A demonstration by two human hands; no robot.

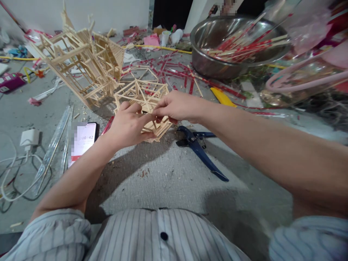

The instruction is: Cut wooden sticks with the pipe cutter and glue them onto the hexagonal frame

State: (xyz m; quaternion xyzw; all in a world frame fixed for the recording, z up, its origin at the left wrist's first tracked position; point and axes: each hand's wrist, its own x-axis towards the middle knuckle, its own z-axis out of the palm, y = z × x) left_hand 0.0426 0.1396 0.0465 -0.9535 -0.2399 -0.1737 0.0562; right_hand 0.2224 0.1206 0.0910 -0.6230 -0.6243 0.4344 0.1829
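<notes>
A small model (141,88) built of thin wooden sticks stands on the grey floor, with an open, spoked frame at its top and a slatted base. My left hand (129,123) grips its near left side, index finger and thumb reaching in along the front. From the right, my right hand (176,107) is closed in a pinch at the front of the model, where a thin wooden stick (155,125) shows below the fingertips. Both hands' fingertips meet there and partly hide the joint. Just right of the model lies a dark blue cutter (201,152).
Behind on the left stands a taller stick structure (81,69). A metal basin (236,65) holds sticks and red-printed wrappers. A phone (84,141), a white charger (29,139) with cables and a yellow-handled tool (221,97) lie around. Wrappers (174,72) litter the floor behind.
</notes>
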